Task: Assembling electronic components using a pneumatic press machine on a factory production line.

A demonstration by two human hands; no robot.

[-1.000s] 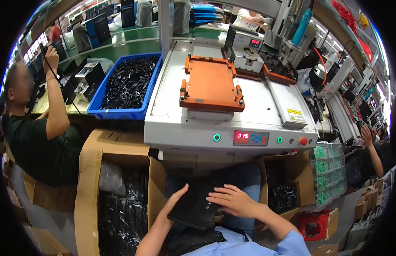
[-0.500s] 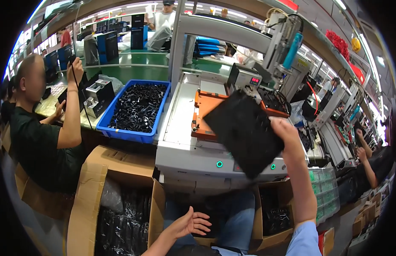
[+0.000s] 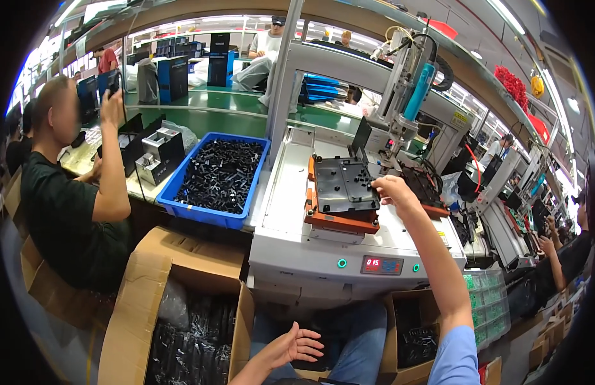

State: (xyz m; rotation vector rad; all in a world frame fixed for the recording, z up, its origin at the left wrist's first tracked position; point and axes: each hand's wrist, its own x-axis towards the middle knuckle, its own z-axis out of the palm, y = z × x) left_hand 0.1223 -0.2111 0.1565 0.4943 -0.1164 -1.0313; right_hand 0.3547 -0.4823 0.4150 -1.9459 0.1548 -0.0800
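- R hand (image 3: pixel 393 191): fingers curled, nearly closed, at R edge of blk panel (image 3: pixel 339 183); can't tell if gripping or just touching.
- L hand (image 3: pixel 296 346): half open, empty, above my lap (image 3: pixel 360 346).
- Panel: no longer up in the air, now lying on orange fixture (image 3: pixel 339 222); fixture prob. bears its wt, R hand just steadying.
- Fixture's on white machine (image 3: pixel 291 247); blue bin (image 3: pixel 201 214) w/ small blk parts (image 3: pixel 220 173) to L.

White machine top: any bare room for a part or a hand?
Bare strip: between the orange fixture and the blue bin, on the white top. Crowded: the fixture, under the black panel, and its right side, where the right hand is at the panel's edge.
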